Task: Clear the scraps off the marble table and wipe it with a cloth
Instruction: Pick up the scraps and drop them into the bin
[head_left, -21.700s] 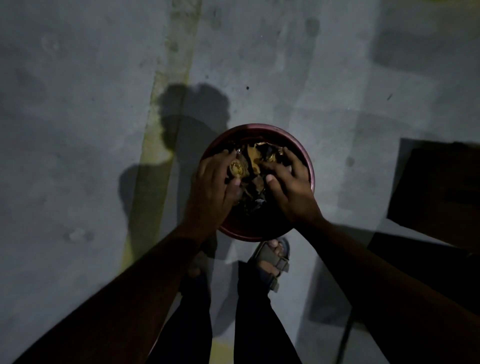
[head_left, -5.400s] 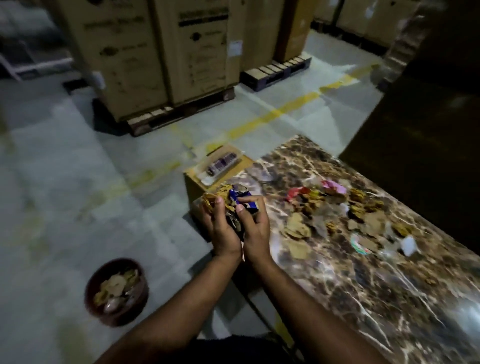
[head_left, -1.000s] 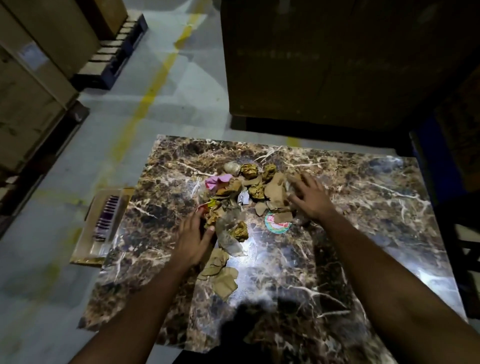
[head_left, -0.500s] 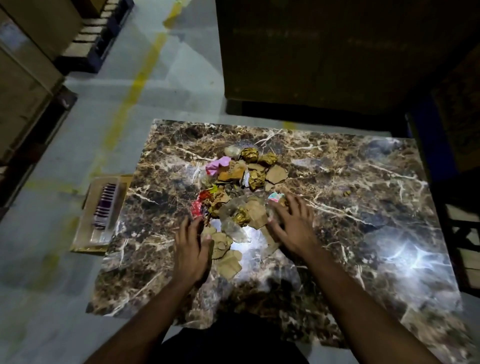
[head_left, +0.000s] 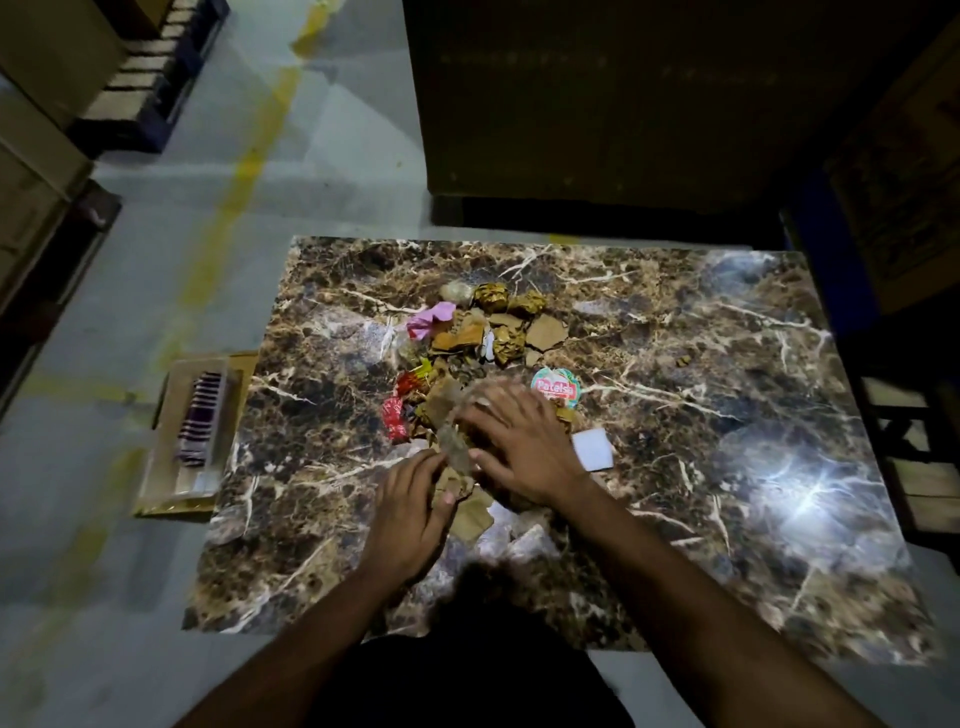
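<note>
Both hands down on surface (head_left: 675, 364), raking scraps (head_left: 483, 338) into one heap near middle, prob. for single scoop; left hand (head_left: 410, 509) fingers straight, flat on brown bits; right hand (head_left: 524, 447) spread, cupping pile edge; no cloth in view

Open cardboard box (head_left: 200, 436) sat on grey floor (head_left: 93, 597) beside table's left edge, striped item (head_left: 200, 418) inside. Yellow floor line (head_left: 236, 192) ran diagonally. Pallet (head_left: 150, 78) upper left.
</note>
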